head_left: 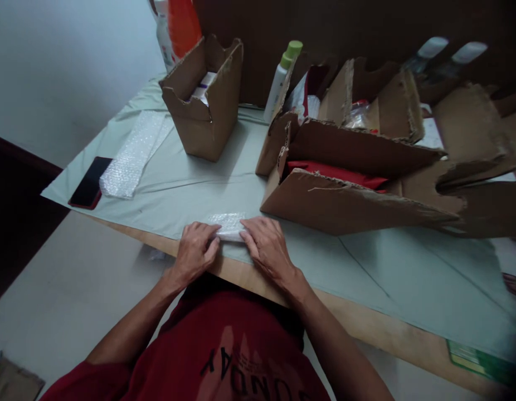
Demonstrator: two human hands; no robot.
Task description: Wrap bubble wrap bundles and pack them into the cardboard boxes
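Note:
A small piece of bubble wrap (pixel 228 227), partly rolled or folded, lies at the table's front edge between my hands. My left hand (pixel 196 245) grips its left end, thumb and fingers closed around it. At the right end, my right hand (pixel 267 243) pinches the wrap in the same way. Whether something is inside the roll, I cannot tell. Farther left on the cloth lies a longer strip of bubble wrap (pixel 130 153), overlapping the corner of a dark phone (pixel 89 184) with a red edge.
Behind my hands stands an open cardboard box (pixel 210 125) with a small carton inside. Joined cardboard bins (pixel 366 209) on the right hold red packets (pixel 337 174) and other packages. Along the back are a green-capped bottle (pixel 277 83) and an orange bottle (pixel 183 28).

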